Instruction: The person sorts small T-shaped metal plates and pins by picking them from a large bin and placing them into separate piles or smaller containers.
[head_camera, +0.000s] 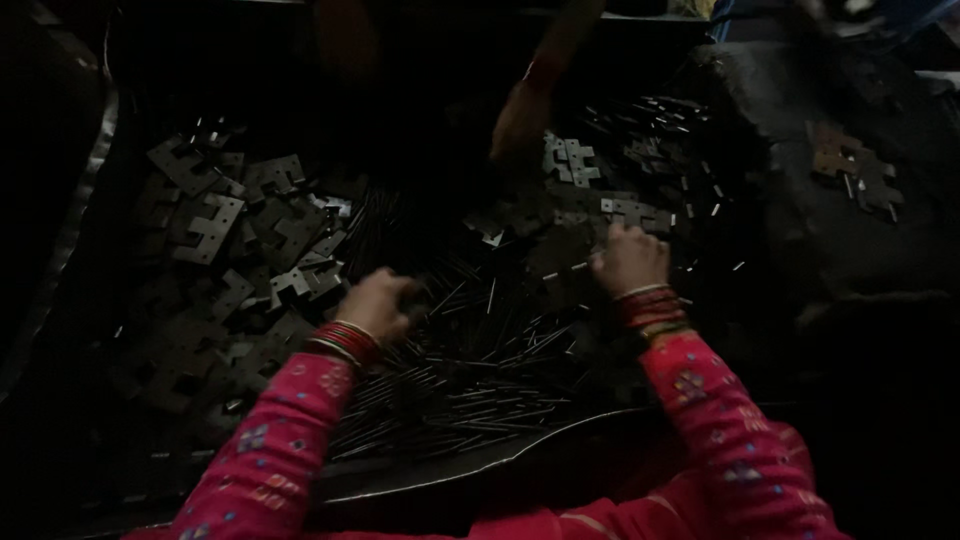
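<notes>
Left hand (378, 303) curled over thin metal pins (470, 360); right hand (628, 258) pinching pins (dim light).

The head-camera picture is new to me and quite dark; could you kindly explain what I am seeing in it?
The camera sits on a person's head and looks down at their own two hands. The left hand and right hand, both in pink sleeves with bangles, reach into a pile of thin metal pins. Flat notched metal plates lie heaped to the left and further back. A second person's hand reaches in from the top. It is too dim to tell what the fingers actually hold.
</notes>
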